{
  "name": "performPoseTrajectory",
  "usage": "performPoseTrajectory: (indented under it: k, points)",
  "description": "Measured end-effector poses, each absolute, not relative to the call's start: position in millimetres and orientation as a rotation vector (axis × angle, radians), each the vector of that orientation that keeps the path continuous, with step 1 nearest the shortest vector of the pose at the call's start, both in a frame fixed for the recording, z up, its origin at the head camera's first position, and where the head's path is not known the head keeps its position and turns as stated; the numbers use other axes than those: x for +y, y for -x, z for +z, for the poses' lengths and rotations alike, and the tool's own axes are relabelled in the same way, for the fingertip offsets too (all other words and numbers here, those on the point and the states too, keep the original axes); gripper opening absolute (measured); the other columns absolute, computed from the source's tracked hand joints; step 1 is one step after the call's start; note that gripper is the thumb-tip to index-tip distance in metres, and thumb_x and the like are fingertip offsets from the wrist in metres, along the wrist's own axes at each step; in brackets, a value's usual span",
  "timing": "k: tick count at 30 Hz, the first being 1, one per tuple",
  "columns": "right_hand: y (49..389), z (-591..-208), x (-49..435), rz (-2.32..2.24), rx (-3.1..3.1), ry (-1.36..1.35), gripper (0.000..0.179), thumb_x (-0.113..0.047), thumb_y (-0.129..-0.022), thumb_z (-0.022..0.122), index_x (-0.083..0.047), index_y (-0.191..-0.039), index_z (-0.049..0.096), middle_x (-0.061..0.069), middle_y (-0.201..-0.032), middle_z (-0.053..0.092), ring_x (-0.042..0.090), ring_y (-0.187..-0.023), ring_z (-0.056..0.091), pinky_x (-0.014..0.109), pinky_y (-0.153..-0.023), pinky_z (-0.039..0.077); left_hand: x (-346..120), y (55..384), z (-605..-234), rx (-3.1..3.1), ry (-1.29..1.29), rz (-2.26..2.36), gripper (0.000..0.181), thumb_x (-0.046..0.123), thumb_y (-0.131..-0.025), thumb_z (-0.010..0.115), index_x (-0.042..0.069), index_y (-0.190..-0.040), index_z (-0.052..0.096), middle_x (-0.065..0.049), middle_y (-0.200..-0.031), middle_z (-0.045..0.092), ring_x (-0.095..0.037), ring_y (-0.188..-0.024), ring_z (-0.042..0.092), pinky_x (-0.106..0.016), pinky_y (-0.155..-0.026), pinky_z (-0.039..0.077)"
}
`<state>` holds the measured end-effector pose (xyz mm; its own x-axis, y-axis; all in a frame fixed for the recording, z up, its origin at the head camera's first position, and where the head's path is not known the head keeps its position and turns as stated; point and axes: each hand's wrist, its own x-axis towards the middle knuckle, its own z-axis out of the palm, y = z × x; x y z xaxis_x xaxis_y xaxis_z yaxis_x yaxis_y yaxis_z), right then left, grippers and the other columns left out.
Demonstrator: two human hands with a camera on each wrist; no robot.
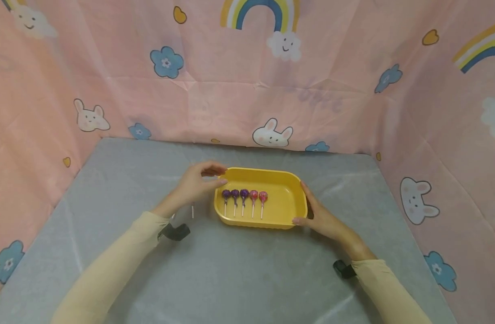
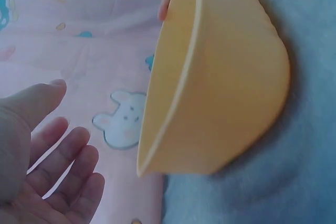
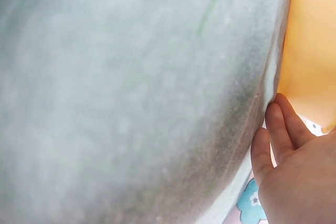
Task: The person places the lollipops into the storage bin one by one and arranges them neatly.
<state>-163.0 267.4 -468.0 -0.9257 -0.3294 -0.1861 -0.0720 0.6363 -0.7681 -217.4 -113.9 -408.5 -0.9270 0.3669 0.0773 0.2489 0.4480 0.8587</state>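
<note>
A yellow plastic tray (image 1: 287, 198) with rounded corners stands on the grey table. Inside it, to the left, three purple lollipops (image 1: 235, 193) and two pink lollipops (image 1: 253, 194) lie in a row, sticks toward me. My right hand (image 1: 322, 218) holds the tray's right end, thumb at the near corner and fingers along the side. Beside the tray's left end is my left hand (image 1: 192, 184), fingers loosely bent, fingertips near the rim. The left wrist view shows nothing in that left hand (image 2: 58, 169), apart from the tray wall (image 2: 231, 82).
White sticks (image 1: 192, 210) show on the table below the left hand, their upper ends hidden by it. A pink cloth (image 1: 215, 103) with rabbits, clouds and flowers hangs at the back and both sides. The grey table (image 1: 247, 274) extends around the tray.
</note>
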Motion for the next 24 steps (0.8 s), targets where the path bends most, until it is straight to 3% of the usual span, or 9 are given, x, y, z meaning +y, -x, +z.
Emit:
performPoseTrajectory:
  k: [6, 14, 24]
  points:
    - [163.9, -468.2, 267.5, -1.178, 2.548, 0.322, 0.112, -0.034, -0.087, 0.076, -0.031, -0.159, -0.011, 0.011, -0.169, 0.001, 0.038, -0.152, 0.017, 0.064, -0.121, 0.019, -139.0, 214.3, -415.1, 2.580, -0.472, 1.497, 0.039, 0.032, -0.089, 0.074, 0.016, -0.124, 0.065, -0.004, -0.127, 0.067, -0.026, -0.122, 0.059, -0.050, -0.110, 0.045]
    - [163.5, -468.8, 266.9, -1.170, 2.550, 0.325, 0.112, -0.036, -0.087, 0.075, -0.033, -0.158, -0.011, 0.010, -0.169, 0.001, 0.037, -0.152, 0.018, 0.064, -0.121, 0.020, -168.5, 210.6, -428.9, 2.628, -0.423, 1.462, 0.039, 0.029, -0.090, 0.074, 0.008, -0.122, 0.066, -0.009, -0.127, 0.066, -0.030, -0.125, 0.058, -0.051, -0.111, 0.044]
    - [164.0, -468.2, 265.3, -1.163, 2.545, 0.298, 0.111, -0.037, -0.088, 0.074, -0.032, -0.159, -0.011, 0.008, -0.169, -0.001, 0.038, -0.153, 0.015, 0.065, -0.121, 0.018, -206.1, 207.7, -446.2, 2.645, -0.262, 1.393, 0.046, 0.039, -0.090, 0.072, 0.012, -0.126, 0.064, -0.010, -0.133, 0.063, -0.035, -0.131, 0.053, -0.054, -0.112, 0.042]
